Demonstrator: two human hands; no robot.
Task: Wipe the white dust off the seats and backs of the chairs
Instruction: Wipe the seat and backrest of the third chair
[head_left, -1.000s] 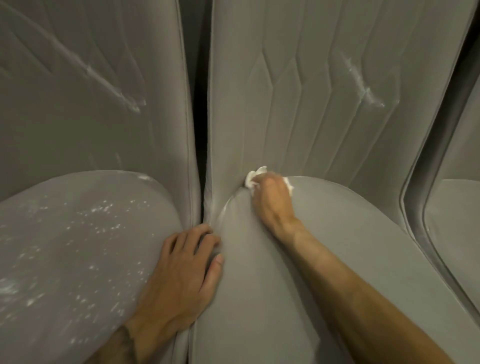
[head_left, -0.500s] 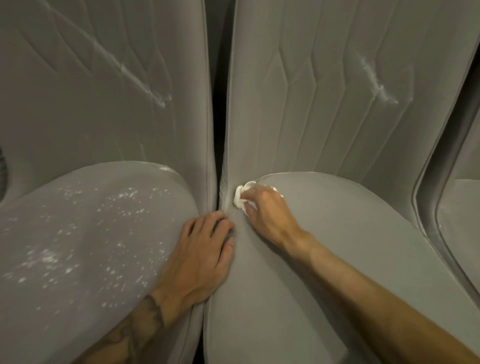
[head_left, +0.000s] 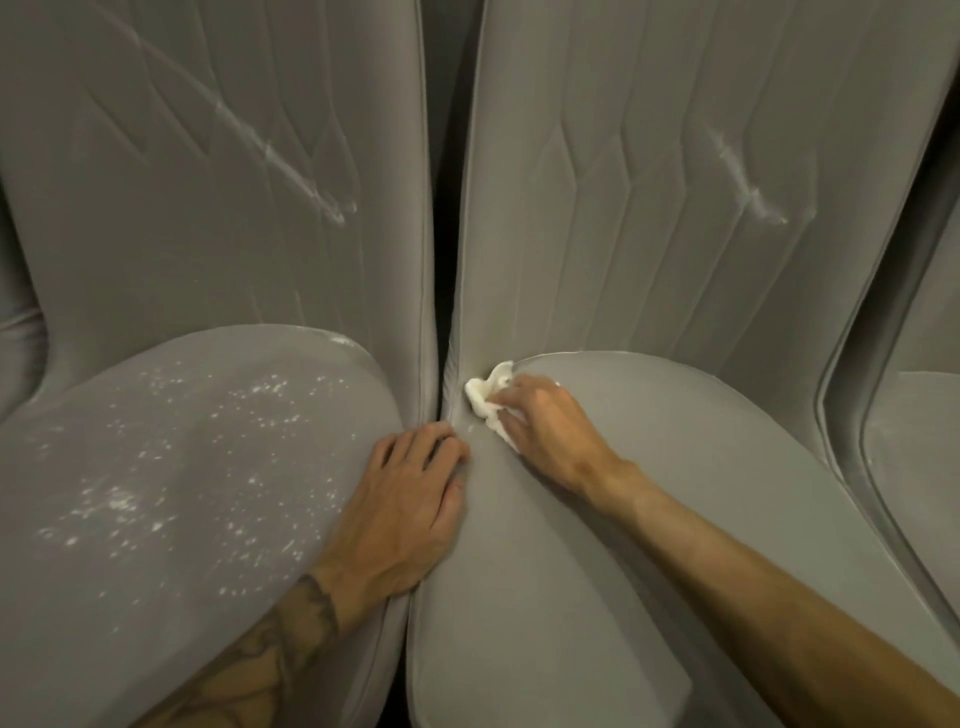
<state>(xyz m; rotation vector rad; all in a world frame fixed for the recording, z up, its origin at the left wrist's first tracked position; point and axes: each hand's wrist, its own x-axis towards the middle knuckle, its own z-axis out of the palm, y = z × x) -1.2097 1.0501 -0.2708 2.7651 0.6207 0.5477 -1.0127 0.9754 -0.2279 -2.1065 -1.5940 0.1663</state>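
Two grey upholstered chairs stand side by side. The left chair's seat (head_left: 171, 467) is speckled with white dust, and its back (head_left: 208, 182) carries a long diagonal white streak (head_left: 280, 156). The right chair's seat (head_left: 649, 493) looks plain grey; its back (head_left: 675, 182) has a shorter white streak (head_left: 748, 192). My right hand (head_left: 550, 431) holds a crumpled white cloth (head_left: 485, 397) against the rear left corner of the right seat, where seat meets back. My left hand (head_left: 405, 504) rests flat with spread fingers on the right edge of the left seat, at the gap.
A narrow dark gap (head_left: 444, 260) runs between the two chair backs. A third grey chair (head_left: 924, 441) shows partly at the right edge. Part of another upholstered piece (head_left: 21, 338) shows at the far left.
My right hand has slid the cloth leftward along the seat's back crease to the corner near the gap. My left hand stays resting on the left seat's edge.
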